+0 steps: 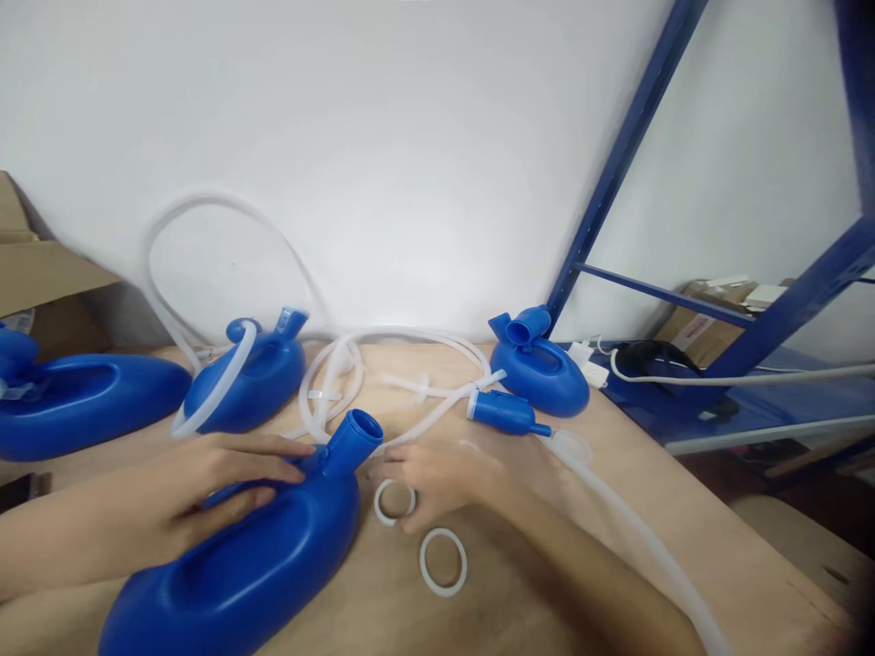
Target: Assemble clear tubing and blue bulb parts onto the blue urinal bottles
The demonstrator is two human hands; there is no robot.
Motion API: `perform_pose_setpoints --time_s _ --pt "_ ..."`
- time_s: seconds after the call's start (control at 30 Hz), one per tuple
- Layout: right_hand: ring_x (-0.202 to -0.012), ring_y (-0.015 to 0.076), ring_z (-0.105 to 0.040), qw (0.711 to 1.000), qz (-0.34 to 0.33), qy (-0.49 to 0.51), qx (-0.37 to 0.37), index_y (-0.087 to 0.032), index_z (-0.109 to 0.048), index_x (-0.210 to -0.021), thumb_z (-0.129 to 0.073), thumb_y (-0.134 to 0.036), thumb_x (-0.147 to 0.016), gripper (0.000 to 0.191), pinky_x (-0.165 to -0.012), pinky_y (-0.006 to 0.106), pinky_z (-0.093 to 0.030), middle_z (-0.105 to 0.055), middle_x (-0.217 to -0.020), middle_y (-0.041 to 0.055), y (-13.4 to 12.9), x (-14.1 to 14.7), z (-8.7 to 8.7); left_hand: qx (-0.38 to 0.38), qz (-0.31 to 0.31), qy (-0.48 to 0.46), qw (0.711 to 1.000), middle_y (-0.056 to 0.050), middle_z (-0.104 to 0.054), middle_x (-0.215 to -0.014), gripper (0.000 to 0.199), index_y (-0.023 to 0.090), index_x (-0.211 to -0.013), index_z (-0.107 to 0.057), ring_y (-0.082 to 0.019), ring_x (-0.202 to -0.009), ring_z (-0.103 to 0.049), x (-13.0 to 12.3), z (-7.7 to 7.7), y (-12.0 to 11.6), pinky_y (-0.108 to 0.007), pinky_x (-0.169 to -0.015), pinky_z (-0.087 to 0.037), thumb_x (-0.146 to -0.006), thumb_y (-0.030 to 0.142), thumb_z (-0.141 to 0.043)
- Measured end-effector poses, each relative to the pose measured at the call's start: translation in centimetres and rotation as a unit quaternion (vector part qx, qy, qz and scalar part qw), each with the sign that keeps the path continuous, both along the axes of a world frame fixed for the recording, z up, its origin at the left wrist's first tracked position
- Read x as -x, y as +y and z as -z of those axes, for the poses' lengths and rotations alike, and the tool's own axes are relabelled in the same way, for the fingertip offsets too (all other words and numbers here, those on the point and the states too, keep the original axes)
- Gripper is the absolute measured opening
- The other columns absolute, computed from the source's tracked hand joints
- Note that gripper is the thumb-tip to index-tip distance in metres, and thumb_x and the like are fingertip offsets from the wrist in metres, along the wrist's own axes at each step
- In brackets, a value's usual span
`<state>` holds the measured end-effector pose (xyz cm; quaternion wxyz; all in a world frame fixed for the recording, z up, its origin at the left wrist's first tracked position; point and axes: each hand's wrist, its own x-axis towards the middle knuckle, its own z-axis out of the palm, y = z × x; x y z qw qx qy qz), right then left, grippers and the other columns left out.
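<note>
My left hand (232, 483) grips the handle of a blue plastic urinal bottle (252, 574), fingers over the grip and thumb below. The bottle lies in front of me, its open, threaded neck (354, 442) tilted up to the right. Just right of that neck, my right hand (437, 478) has its fingers and thumb curled about a white ring (378, 512). Part of my grip on it is hidden. A second, similar white ring (444, 592) lies flat on the table, below my right hand and touched by neither hand.
More blue urinal bottles (547, 383) stand along the back and left, one with a clear tube (225, 383) looping up the wall. A blue spout piece (502, 412) with a hose (635, 528) lies right. A cardboard box (55, 282) is at left, blue shelving (629, 137) at right.
</note>
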<state>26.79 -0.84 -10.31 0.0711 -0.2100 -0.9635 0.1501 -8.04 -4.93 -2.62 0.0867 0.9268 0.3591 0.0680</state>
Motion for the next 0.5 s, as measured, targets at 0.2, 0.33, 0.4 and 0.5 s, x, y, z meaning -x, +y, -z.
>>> perform_pose_setpoints --time_s 0.2,0.33,0.4,0.5 --pt "-0.093 0.0194 -0.068 0.959 0.146 0.205 0.130 -0.020 -0.075 -0.121 -0.082 -0.036 -0.082 0.043 -0.083 0.032 -0.057 -0.069 -0.109 0.0066 2.3 -3.4 -2.9 -0.050 -0.181 0.047 0.981 -0.009 -0.077 -0.130 0.065 0.032 -0.154 -0.055 -0.038 -0.102 -0.079 -2.9 3.1 -2.4 -0.048 -0.083 -0.065 -0.100 0.067 -0.048" --pt "-0.105 0.0214 -0.071 0.900 0.174 0.328 0.229 -0.020 -0.073 -0.127 -0.085 -0.039 -0.080 0.052 -0.090 0.036 -0.060 -0.069 -0.124 0.0096 2.9 -3.9 -2.7 -0.035 -0.151 -0.006 0.988 -0.006 -0.071 -0.141 0.062 0.033 -0.151 -0.058 -0.037 -0.119 -0.073 -4.9 3.5 -1.3 -0.048 -0.097 -0.061 -0.100 0.067 -0.048" --pt "-0.108 0.0232 -0.072 0.899 0.152 0.308 0.272 -0.022 -0.071 -0.134 -0.089 -0.038 -0.077 0.063 -0.098 0.039 -0.060 -0.073 -0.124 0.0088 2.7 -4.0 -2.7 -0.017 -0.123 -0.026 0.992 -0.005 -0.068 -0.146 0.062 0.034 -0.148 -0.061 -0.036 -0.127 -0.069 -5.3 3.6 0.0 -0.047 -0.104 -0.058 -0.097 0.069 -0.053" --pt "-0.116 0.0258 -0.073 0.909 0.127 0.272 0.291 -0.022 -0.067 -0.142 -0.091 -0.039 -0.076 0.072 -0.108 0.044 -0.056 -0.077 -0.125 0.0083 2.2 -4.5 -3.4 0.029 -0.087 -0.049 0.995 -0.002 -0.064 -0.150 0.063 0.039 -0.150 -0.058 -0.032 -0.135 -0.064 -5.4 3.7 2.1 -0.043 -0.111 -0.054 -0.094 0.068 -0.060"
